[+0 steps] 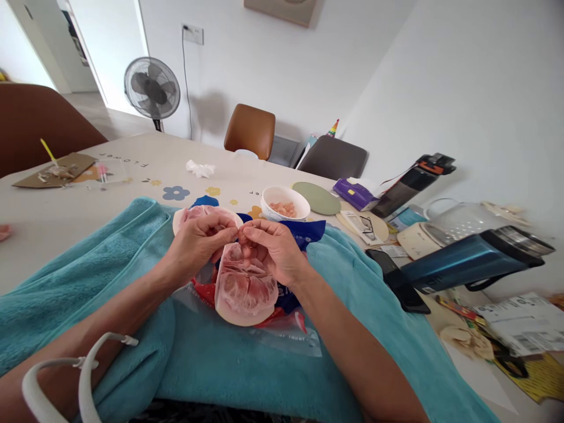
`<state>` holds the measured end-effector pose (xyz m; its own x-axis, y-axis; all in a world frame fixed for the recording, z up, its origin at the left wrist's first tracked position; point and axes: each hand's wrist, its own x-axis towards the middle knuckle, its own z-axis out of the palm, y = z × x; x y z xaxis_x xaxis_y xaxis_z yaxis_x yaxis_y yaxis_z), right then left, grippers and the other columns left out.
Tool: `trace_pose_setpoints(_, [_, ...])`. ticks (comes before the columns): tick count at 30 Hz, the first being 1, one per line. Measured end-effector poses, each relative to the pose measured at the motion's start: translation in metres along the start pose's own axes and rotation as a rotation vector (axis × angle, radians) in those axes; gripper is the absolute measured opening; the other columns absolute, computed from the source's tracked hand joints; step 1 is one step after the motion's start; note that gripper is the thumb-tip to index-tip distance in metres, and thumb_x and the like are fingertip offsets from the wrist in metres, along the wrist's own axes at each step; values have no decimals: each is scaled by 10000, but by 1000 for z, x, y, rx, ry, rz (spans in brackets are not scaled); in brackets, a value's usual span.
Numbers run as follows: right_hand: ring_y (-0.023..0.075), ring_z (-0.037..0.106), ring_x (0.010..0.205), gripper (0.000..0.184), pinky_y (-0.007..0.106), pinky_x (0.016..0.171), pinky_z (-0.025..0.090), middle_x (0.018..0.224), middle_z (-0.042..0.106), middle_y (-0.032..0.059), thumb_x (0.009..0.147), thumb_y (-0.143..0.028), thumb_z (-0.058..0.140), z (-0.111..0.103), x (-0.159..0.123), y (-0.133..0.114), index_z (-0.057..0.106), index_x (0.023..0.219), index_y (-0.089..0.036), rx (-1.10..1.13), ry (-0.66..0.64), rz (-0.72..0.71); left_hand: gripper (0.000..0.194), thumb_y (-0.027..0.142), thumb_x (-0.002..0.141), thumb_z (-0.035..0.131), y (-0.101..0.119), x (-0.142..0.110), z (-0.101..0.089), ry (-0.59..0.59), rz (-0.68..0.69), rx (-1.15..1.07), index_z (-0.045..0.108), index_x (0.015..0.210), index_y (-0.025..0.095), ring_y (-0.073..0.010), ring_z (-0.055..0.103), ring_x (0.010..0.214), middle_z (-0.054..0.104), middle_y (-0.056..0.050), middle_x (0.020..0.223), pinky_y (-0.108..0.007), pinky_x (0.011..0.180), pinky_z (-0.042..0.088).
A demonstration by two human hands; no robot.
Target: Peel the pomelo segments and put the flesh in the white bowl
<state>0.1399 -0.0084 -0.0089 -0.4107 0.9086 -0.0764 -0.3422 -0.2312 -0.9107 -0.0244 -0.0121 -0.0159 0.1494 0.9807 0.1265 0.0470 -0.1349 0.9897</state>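
My left hand (203,236) and my right hand (278,251) meet at the fingertips, thumbs and forefingers pinched together. Between them is a small piece of pomelo, mostly covered by the fingers. Just below lies a peeled-open pomelo half (247,294), its thick pale rind facing me and pink membranes showing. Behind my left hand sits another piece of pomelo (211,210) in its rind. Both rest on a red, blue and clear plastic bag (304,231), spread over a teal towel (211,376). Beyond my right hand stands a white bowl (266,205) with peeled pink pulp (284,208) in it.
To the right are a green round mat (315,198), a purple tissue pack (356,194), a black phone (399,282), a blue bottle (467,261) and a dark tumbler (405,187). Crumpled tissue (200,169) lies farther back. A cardboard sheet (79,161) is at left.
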Motion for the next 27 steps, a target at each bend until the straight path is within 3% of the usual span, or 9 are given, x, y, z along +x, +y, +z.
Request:
trace_pose_setpoints(9, [69,555,479,165,199,446,526,661,617,-30,750,-265,746,-4,2,1,641,749,-138,113,-44,49,172,285,799,622,4,1,2,50,-14,48,597,657,191,-60,366,365,435,73,391,-187,389,267])
trace_pose_setpoints(12, [69,552,495,162,195,450,525,665,613,-28,741,-279,740,-4,-1,-5,647,741,-147,28,-14,-19,236,311,817,611,1,3,1,17,-68,-21,557,627,182,-52,377,375,454,64,430,-184,411,288])
trace_pose_setpoints(16, [84,571,504,145,212,475,531,645,627,-20,753,-296,711,-11,-1,-31,675,763,-156,-311,178,-297,345,409,830,598,-6,7,0,-32,-167,-71,525,597,166,-48,405,398,496,41,525,-189,412,277])
trace_pose_setpoints(20, [87,562,491,125,225,523,531,571,609,-32,762,-269,674,-32,9,-68,693,822,-161,-727,414,-537,333,421,820,611,-8,7,-1,-44,-185,18,541,614,169,-54,382,383,460,55,445,-185,413,260])
trace_pose_setpoints(24, [113,573,540,145,244,530,510,627,620,-4,765,-236,614,-61,29,-93,697,841,-146,-1015,523,-552,321,429,756,687,-8,5,-1,-41,-205,109,540,623,177,-57,347,361,429,67,371,-178,393,224])
trace_pose_setpoints(27, [122,585,552,182,260,574,490,684,648,23,779,-200,560,-79,43,-99,699,877,-133,-1239,550,-394,354,456,782,652,-9,5,-1,-52,-192,115,529,604,176,-54,351,357,432,62,378,-174,388,234])
